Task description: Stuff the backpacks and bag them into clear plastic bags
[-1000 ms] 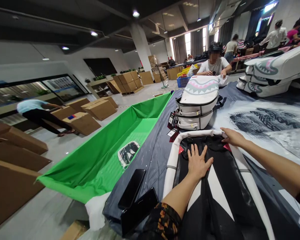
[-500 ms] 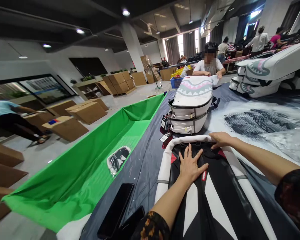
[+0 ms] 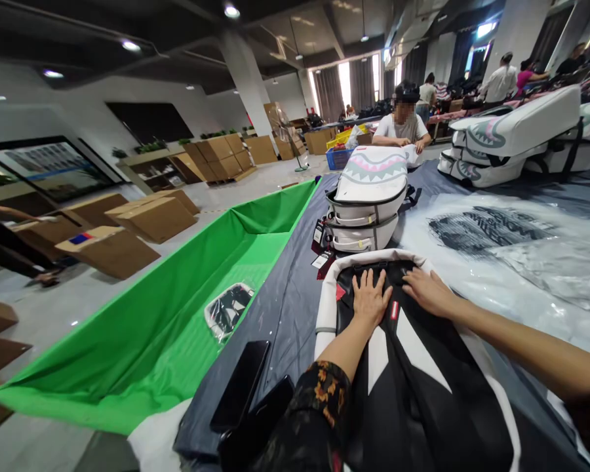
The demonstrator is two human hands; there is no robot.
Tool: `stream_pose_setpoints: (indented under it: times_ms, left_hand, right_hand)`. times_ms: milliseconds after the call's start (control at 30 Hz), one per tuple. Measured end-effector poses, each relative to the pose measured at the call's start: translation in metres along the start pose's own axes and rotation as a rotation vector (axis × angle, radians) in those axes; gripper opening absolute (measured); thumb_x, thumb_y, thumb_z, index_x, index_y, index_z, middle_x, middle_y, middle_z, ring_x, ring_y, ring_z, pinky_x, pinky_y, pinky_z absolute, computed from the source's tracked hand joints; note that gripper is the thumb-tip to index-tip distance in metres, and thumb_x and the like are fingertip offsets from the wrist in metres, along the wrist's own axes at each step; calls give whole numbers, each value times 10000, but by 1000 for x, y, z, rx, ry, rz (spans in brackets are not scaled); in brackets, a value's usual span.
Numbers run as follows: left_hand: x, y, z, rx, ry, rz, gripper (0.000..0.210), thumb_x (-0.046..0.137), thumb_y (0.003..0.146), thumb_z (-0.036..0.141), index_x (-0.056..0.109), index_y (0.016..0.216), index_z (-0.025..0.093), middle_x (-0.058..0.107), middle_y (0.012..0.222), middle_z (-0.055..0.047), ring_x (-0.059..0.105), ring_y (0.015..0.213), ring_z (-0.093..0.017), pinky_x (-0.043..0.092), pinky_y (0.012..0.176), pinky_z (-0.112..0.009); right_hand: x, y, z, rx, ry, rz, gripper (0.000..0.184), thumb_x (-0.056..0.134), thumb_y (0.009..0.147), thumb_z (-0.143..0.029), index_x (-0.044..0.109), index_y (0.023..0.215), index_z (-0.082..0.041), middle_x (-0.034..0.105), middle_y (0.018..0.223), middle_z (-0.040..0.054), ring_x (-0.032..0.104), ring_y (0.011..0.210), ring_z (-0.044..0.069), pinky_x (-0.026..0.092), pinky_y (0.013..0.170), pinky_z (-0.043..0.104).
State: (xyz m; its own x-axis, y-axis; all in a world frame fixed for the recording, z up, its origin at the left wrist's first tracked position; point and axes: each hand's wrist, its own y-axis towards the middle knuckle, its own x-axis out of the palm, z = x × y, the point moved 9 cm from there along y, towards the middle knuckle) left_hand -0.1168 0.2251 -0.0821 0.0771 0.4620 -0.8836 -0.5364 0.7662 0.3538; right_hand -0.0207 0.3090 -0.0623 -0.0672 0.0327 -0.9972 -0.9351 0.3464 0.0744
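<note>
A black and white backpack [image 3: 413,373] lies flat on the dark-covered table in front of me, its white edge running around the black panel. My left hand [image 3: 371,298] rests on the upper part of that panel, palm down with fingers spread. To its right, my right hand [image 3: 430,292] lies on the same panel near the white rim, fingers stretched out. Between and below the hands shows a small red label [image 3: 394,310]. Just beyond the backpack stand stacked white backpacks [image 3: 371,190] with a shark-mouth print and hanging tags [image 3: 320,260].
Left of the table is a green fabric bin [image 3: 177,314] with a plastic-wrapped backpack [image 3: 229,309] inside. Two black phones [image 3: 240,387] lie at the table's left edge. Clear plastic bags [image 3: 501,242] spread at right. A co-worker [image 3: 403,124] stands across the table.
My right hand has moved from the backpack's white top rim onto the black panel. My left hand stays spread on the panel. The view has shifted slightly right.
</note>
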Motion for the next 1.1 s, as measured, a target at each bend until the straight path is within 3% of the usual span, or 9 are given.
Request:
stream_pose_setpoints:
  times_ms: [167,300,433,533,633,767,867,967,1100]
  left_hand:
    - [-14,1,0,-35,-68,-4,449,333,1004,183,541,1398,128,598,1363,-193,495,1324,-321,298,1164,-595]
    - [-33,-36,26,146,-171,-171,394,310,1025,208,665,1194,194,690,1182,-93,605,1125,-236,466,1021,-409]
    - [-46,-123,73,562,-263,-437,294,471,1002,427,687,978,227,701,954,-20,622,926,-190,492,861,-303]
    - [-31,-168,93,781,-128,-512,287,469,996,399,652,957,182,671,932,-68,589,918,-218,457,865,-357]
    - [-8,-176,97,842,-16,-494,248,468,980,332,657,951,173,660,915,-88,579,942,-228,434,908,-378]
    - [-4,-153,82,635,-7,-399,290,453,985,323,660,1108,161,669,1041,-109,582,1011,-237,444,956,-382]
    - [-18,-133,63,509,23,-313,392,468,987,320,587,1327,165,586,1344,-154,538,1193,-288,428,1030,-452]
    - [-23,-120,48,496,37,-292,502,538,970,441,493,1461,342,422,1559,-94,342,1426,-392,276,1147,-627]
    - [-14,-112,25,362,60,-267,575,579,925,567,430,1475,483,330,1625,-66,172,1488,-504,149,1115,-786]
  right_hand:
    - [12,-88,-77,-431,91,117,434,412,1033,-417,560,1409,-258,528,1485,102,504,1351,273,381,1122,526]
    - [26,-78,-78,-341,64,183,411,445,1007,-307,599,1377,-212,566,1445,115,531,1324,277,409,1082,488]
    - [32,-70,-81,-331,80,218,424,480,979,-268,592,1383,-208,556,1457,105,530,1323,275,411,1068,462]
    - [33,-70,-80,-323,92,255,427,419,997,-249,582,1386,-179,534,1474,125,514,1334,298,401,1069,500]
    - [27,-68,-73,-299,131,307,415,387,996,-221,601,1338,-124,553,1444,167,524,1314,328,409,1051,523]
    - [-12,-75,-71,-304,193,385,378,356,982,-175,623,1246,-141,697,1200,145,641,1101,250,458,986,430]
    - [-42,-105,-113,-650,251,314,256,432,961,-249,642,1099,-198,710,1018,83,640,955,208,480,861,347]
    - [-33,-148,-163,-1123,268,97,138,481,926,-273,607,923,-219,658,832,31,592,755,180,444,718,314]
    - [9,-149,-176,-1193,282,52,69,511,840,-265,565,837,-222,594,737,17,548,688,181,419,734,330]
